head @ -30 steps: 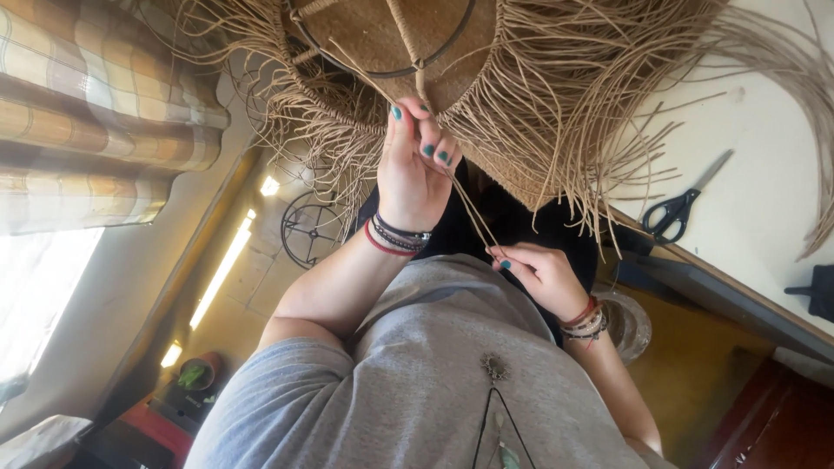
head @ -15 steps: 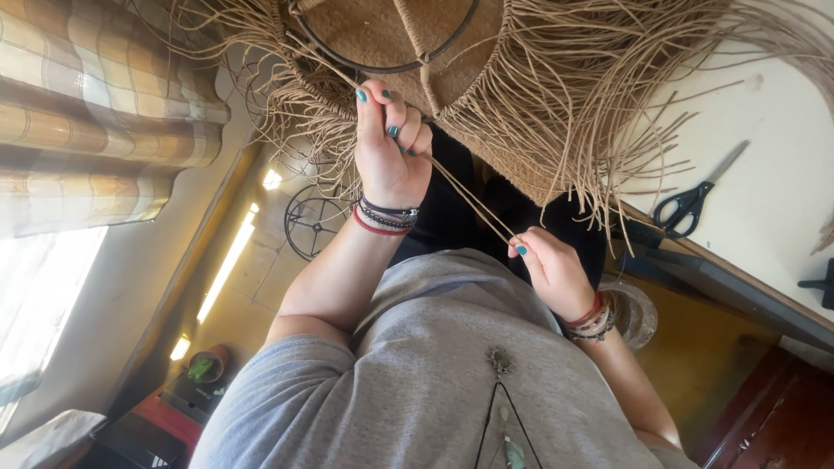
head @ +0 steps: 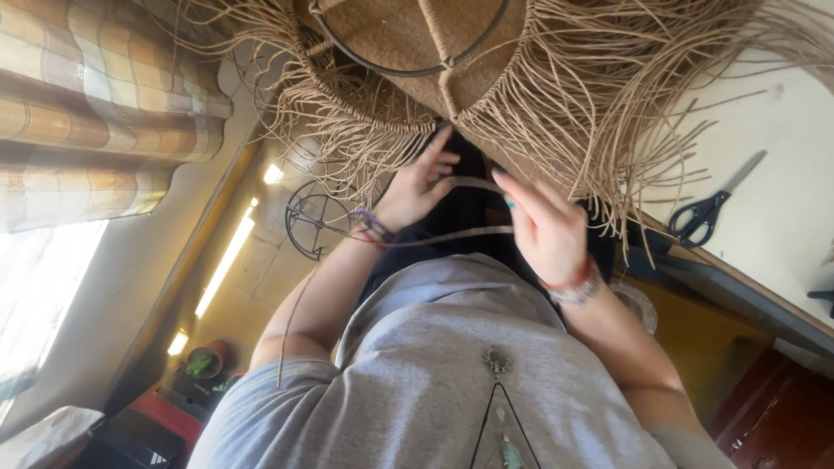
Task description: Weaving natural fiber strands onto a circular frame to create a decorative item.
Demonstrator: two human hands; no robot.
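A tan macramé piece (head: 556,95) with a long cord fringe hangs on a dark metal hoop (head: 408,68) at the top of the view. My left hand (head: 417,187), with bracelets at the wrist, has its fingertips on the knotted edge just under the hoop and pinches a tan cord (head: 473,182). My right hand (head: 547,230) is blurred, close beside the left, and grips that cord and a second strand that runs back toward my left wrist. My grey shirt and a pendant (head: 497,360) fill the lower middle.
Black-handled scissors (head: 708,208) lie on a pale tabletop (head: 782,174) at the right, whose dark edge runs past my right forearm. A spare wire hoop (head: 314,217) is behind my left arm. A checked curtain (head: 95,113) hangs at the left, and a red box (head: 165,408) with a plant sits low left.
My right hand has risen from near my stomach to the fringe beside my left hand. My left hand has shifted along the knotted edge, and the cord now stretches sideways between the hands.
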